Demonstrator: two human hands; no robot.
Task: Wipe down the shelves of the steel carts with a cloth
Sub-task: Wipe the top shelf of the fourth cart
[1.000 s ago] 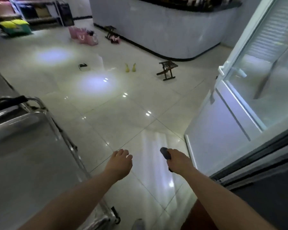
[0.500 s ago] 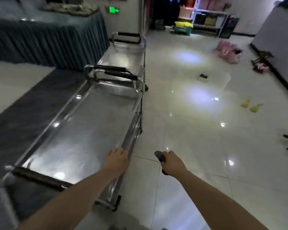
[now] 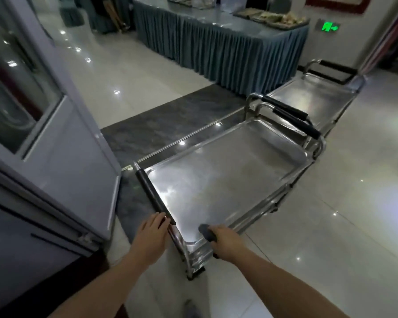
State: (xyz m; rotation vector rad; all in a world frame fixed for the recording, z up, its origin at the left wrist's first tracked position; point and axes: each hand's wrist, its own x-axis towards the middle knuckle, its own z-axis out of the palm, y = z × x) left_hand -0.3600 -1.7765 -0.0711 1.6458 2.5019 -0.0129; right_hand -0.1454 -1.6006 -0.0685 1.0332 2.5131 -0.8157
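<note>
Two steel carts stand end to end on the tiled floor. The near cart has a bare shiny top shelf and a black-padded handle at my end. The far cart sits behind it with its own black handle. My left hand rests at the near end of the padded handle, fingers loosely apart. My right hand hovers over the near cart's front corner, closed around a small dark object; I cannot tell from here whether it is a cloth.
An open white door with a glass pane stands close on the left. A blue-skirted buffet table fills the back. A dark stone strip runs beside the carts. Glossy tiled floor spreads to the right.
My view has swung left, from open floor to the carts and now the door. The near cart lies directly before me, and my left hand has come onto its handle.
</note>
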